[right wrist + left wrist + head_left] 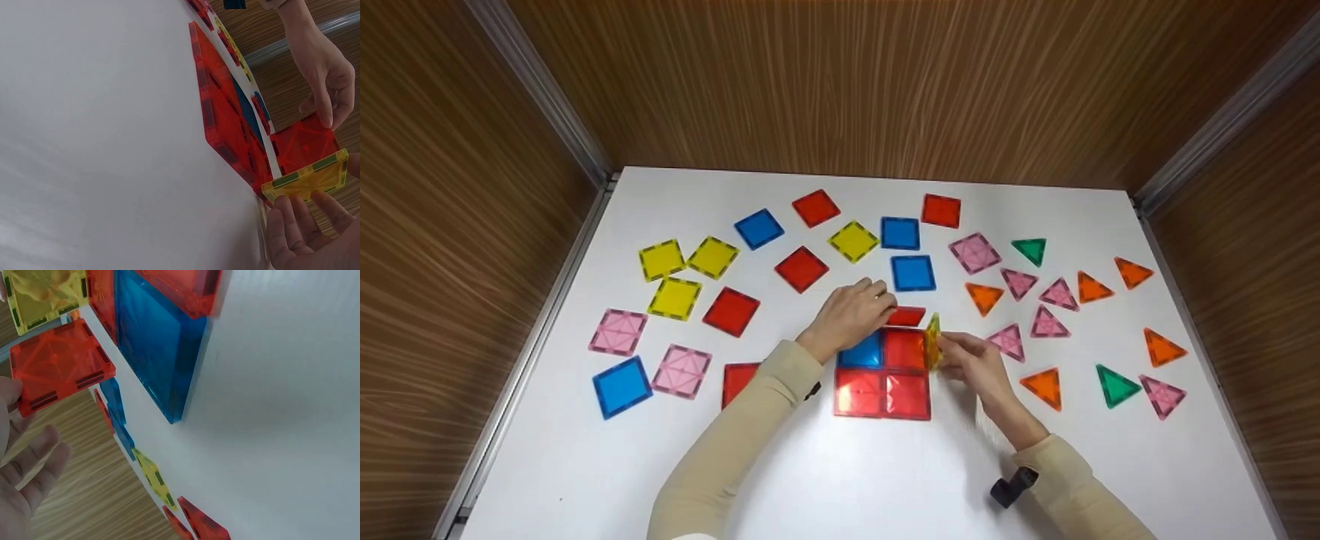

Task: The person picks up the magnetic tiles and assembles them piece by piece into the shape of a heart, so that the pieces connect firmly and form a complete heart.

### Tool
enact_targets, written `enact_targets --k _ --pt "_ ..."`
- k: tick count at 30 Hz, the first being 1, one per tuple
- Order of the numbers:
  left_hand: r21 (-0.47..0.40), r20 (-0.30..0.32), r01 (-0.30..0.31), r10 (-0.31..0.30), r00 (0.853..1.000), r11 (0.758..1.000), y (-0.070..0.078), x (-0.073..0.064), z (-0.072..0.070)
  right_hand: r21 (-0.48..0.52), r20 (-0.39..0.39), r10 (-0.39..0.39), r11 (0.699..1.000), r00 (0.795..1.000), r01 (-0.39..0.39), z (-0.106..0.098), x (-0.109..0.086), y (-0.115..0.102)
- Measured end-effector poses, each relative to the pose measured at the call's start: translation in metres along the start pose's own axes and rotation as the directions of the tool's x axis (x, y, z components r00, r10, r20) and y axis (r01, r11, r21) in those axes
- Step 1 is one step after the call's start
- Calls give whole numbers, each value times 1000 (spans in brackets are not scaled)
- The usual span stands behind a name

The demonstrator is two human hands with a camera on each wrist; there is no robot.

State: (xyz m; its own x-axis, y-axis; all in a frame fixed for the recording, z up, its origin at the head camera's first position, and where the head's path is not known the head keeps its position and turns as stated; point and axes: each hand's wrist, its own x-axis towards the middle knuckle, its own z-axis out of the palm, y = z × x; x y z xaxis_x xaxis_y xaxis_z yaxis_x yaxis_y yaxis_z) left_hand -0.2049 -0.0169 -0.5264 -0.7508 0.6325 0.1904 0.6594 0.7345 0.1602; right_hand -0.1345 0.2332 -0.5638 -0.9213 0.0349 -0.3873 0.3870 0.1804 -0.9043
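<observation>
A flat two-by-two block of square magnetic tiles lies on the table, one blue tile [859,355] and three red tiles [906,395]. At the block's back edge my left hand [849,316] pinches a red square tile [62,363] by its side, thumb and fingertips at one edge. My right hand [973,367] grips a yellow square tile [312,179] standing upright along the block's right edge, thumb on one side and fingers on the other. Red and yellow tiles come close together at the block's back right corner.
Loose square tiles in yellow [674,298], blue [622,387], red [731,312] and pink [682,371] lie spread to the left and back. Orange triangles [1042,388], pink triangles [1162,396] and green triangles [1116,386] lie on the right. Wood-grain panels [840,90] enclose the white table [585,472].
</observation>
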Motion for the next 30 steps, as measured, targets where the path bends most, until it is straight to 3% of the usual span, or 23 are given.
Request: enact_targets --k 7,11,15,21,25,30 --pt "-46 78 4 -1 997 999 4 7 9 1 -2 -27 1000 1000 27 1 0 0" --pt "-71 90 21 -14 996 997 4 8 10 -33 -3 -70 997 998 70 2 -4 0" --pt "-86 83 22 -15 996 996 3 8 9 -96 -31 -166 982 986 162 5 -11 2" --pt "-71 64 1 4 998 997 1 7 9 -198 -86 -304 939 949 283 10 -19 4" --pt "-72 51 7 -4 999 997 -2 3 8 -241 -107 -342 920 934 309 12 -19 2" --pt "-54 14 19 -18 1000 998 -6 -8 7 -283 -118 -346 910 931 302 14 -13 -2"
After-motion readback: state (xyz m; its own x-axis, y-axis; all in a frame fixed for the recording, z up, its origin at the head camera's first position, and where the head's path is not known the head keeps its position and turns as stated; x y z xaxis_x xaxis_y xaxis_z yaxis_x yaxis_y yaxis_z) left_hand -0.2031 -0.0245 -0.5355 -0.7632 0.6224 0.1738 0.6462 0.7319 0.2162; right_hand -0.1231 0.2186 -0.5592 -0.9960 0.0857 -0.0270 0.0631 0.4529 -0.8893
